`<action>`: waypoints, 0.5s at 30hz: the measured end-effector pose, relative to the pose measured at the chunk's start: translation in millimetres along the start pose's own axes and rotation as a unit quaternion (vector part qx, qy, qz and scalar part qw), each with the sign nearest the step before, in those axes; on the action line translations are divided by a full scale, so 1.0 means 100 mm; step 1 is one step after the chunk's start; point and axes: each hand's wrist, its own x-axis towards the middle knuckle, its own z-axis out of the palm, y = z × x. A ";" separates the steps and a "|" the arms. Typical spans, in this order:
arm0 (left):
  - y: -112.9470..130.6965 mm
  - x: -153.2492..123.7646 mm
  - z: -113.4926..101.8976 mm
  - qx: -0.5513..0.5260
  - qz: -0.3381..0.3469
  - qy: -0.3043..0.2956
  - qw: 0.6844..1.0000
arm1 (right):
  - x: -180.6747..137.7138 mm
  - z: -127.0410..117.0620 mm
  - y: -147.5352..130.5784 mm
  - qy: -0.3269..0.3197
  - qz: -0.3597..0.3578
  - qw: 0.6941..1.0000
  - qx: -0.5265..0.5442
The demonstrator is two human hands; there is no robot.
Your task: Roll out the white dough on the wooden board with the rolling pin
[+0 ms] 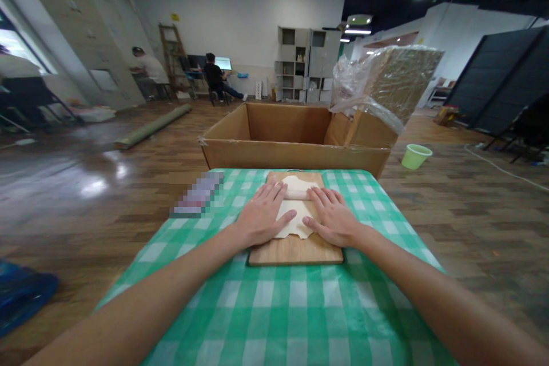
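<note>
A pale rolling pin (297, 195) lies crosswise over a thin, uneven sheet of dough (295, 222). Under the dough is a wooden cutting board (295, 253). My left hand (262, 216) rests flat over the pin's left end, fingers stretched forward and thumb on or just above the dough. Over the right end lies my right hand (333, 218), also flat with outstretched fingers, its thumb pointing inward. Neither hand wraps round the pin, and both its ends are hidden beneath the fingers.
A green checked tablecloth (274, 314) covers the table. A blurred-out flat object (198, 194) lies at its left edge. Beyond stands a large cardboard box (291, 154) with plastic-wrapped board. A green bucket (416, 157) is at right; people sit farther back.
</note>
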 end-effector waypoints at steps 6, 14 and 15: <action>0.24 -0.32 -0.18 0.008 0.011 0.022 1.000 | -0.33 -0.15 -0.17 0.017 -0.015 1.000 0.014; 0.28 -0.27 -0.42 -0.011 0.046 0.029 0.998 | 0.27 -0.34 -0.01 0.047 0.004 0.999 0.027; 0.25 -0.20 -0.45 -0.013 0.050 0.024 0.998 | 0.42 -0.30 0.03 0.044 -0.003 0.999 0.000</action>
